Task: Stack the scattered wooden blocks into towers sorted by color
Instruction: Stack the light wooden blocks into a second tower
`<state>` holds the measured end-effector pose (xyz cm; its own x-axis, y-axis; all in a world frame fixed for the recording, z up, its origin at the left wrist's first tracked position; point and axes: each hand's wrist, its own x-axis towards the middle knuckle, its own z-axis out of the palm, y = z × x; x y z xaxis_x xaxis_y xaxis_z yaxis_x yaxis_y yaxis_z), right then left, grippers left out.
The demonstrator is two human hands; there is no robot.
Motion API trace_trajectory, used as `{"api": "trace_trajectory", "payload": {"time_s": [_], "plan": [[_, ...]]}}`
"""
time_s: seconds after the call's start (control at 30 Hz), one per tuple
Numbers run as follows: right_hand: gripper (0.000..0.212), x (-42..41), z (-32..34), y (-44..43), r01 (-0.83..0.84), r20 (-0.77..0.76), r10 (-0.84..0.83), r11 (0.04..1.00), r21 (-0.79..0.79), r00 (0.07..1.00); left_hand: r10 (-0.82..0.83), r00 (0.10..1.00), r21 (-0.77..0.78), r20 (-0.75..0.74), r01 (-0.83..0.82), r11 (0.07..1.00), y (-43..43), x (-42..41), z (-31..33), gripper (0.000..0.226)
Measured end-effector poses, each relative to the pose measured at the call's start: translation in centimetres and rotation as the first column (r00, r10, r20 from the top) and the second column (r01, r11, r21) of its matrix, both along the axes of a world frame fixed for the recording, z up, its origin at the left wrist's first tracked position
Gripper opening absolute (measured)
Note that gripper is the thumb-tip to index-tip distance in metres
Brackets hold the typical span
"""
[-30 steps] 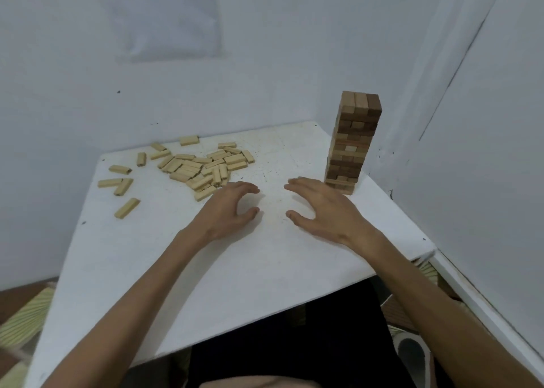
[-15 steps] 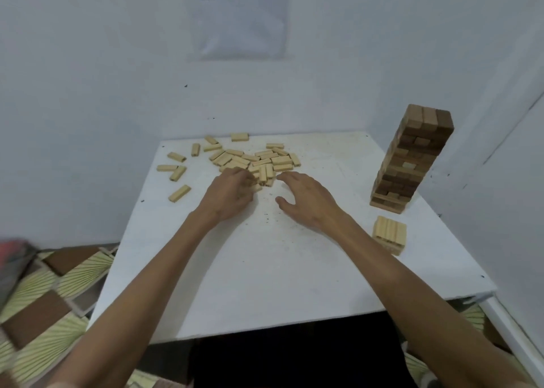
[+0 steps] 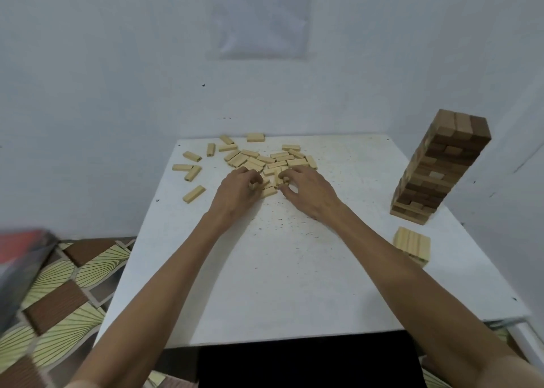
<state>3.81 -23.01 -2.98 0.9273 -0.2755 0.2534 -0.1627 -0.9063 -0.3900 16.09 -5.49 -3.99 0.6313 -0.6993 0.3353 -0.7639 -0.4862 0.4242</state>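
Both hands digging in light pile [image 3: 265, 161], far centre of table [image 3: 279, 270]. Left hand [image 3: 235, 193] fingers curling round block [image 3: 252, 185]; right hand [image 3: 309, 193] fingers likewise curling on one. Best: gripping long sides, carrying level to light stack [image 3: 412, 244] near right, steering clear of dark tower [image 3: 441, 166].

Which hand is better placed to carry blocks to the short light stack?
Likely right: both hands grip pile blocks, but the right hand lies nearer the short stack than the left hand.
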Motion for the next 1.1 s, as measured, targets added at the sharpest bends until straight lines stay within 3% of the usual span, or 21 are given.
{"api": "trace_trajectory", "payload": {"time_s": [0.27, 0.6, 0.87, 1.1], "plan": [[0.029, 1.8, -0.3, 1.3, 0.144, 0.097, -0.146, 0.989, 0.034, 0.985, 0.02, 0.999, -0.082, -0.024, -0.022, 0.996, 0.4, 0.0, -0.1, 0.01], [0.024, 0.0, 0.0, 1.7, 0.175, 0.136, -0.185, 0.981, 0.084, 0.973, -0.022, 0.998, -0.167, -0.051, 0.014, 0.986, 2.0, -1.3, 0.0, 0.009], [0.018, -6.9, -1.2, 4.0, 0.087, 0.171, -0.098, 0.994, 0.069, 0.98, -0.044, 0.997, -0.205, -0.068, 0.029, 0.978, 4.0, -5.2, -0.3, 0.011], [0.034, -12.8, -1.7, 6.8, 0.026, 0.11, -0.034, 0.997, 0.071, 0.993, -0.082, 0.987, -0.202, -0.14, 0.053, 0.978, 5.4, -9.4, -1.1, 0.014]]}}
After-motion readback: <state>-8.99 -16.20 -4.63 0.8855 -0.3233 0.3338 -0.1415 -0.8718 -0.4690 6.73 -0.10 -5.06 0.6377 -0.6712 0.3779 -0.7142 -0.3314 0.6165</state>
